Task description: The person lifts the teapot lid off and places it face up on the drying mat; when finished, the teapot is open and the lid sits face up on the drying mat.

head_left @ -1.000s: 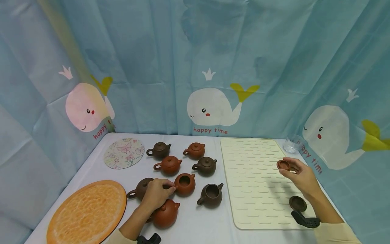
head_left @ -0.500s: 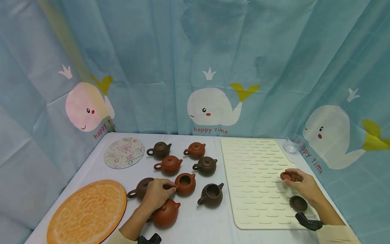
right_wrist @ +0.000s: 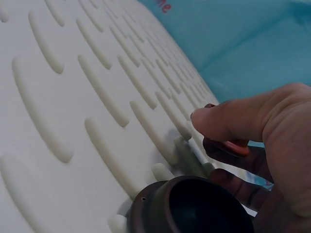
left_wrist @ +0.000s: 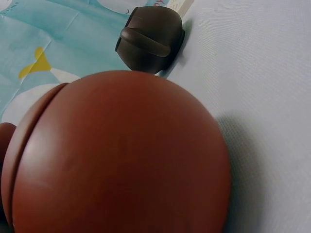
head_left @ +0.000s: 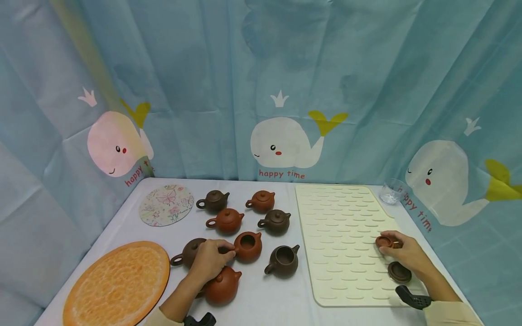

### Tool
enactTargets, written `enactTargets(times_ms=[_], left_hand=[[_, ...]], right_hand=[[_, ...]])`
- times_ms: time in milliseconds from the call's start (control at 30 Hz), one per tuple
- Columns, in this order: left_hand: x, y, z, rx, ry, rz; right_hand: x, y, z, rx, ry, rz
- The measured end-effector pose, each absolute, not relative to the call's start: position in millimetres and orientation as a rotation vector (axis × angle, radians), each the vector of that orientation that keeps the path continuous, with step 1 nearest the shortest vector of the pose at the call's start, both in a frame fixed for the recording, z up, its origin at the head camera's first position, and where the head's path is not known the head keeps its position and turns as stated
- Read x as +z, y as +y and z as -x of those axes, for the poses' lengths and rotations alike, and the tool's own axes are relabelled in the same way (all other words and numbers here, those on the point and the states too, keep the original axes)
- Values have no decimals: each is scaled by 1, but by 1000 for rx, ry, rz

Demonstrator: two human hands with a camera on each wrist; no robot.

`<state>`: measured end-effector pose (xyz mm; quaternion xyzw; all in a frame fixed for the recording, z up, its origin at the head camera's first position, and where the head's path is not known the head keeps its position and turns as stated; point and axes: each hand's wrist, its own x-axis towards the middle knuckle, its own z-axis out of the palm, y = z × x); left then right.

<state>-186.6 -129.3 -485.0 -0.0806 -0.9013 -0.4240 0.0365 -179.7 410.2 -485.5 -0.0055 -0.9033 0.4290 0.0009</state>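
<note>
My right hand [head_left: 392,245] pinches a small reddish-brown lid [head_left: 382,241] low over the cream ribbed mat [head_left: 338,226], near its right edge. A dark brown lid [head_left: 399,272] lies on the mat just in front of that hand. In the right wrist view my thumb [right_wrist: 233,121] covers the reddish lid [right_wrist: 236,147], with the dark lid [right_wrist: 194,206] close to the camera. My left hand [head_left: 228,250] grips the handle of a lidless reddish teapot [head_left: 247,246] and lies over a dark brown teapot [head_left: 187,253]. A red-brown teapot [left_wrist: 121,155] fills the left wrist view.
A lidless dark teapot [head_left: 283,260] and several lidded teapots stand left of the mat. A flowered round mat [head_left: 166,204] and an orange round mat [head_left: 116,283] lie at the left. A clear glass [head_left: 390,191] stands at the back right. Blue whale curtains surround the table.
My right hand has come down and toward me with the reddish lid, from above the mat to its surface beside the dark lid. The left hand has stayed put.
</note>
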Motion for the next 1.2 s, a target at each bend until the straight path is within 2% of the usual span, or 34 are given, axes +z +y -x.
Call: enactTargets(times_ms=[400, 1200], left_hand=[[-485, -129, 187, -1301, -2785, 236], [-478, -132, 183, -1317, -2799, 209]], right_hand=[[-488, 408, 182, 1052, -2898, -26], [-482, 410, 177, 1079, -2868, 137]])
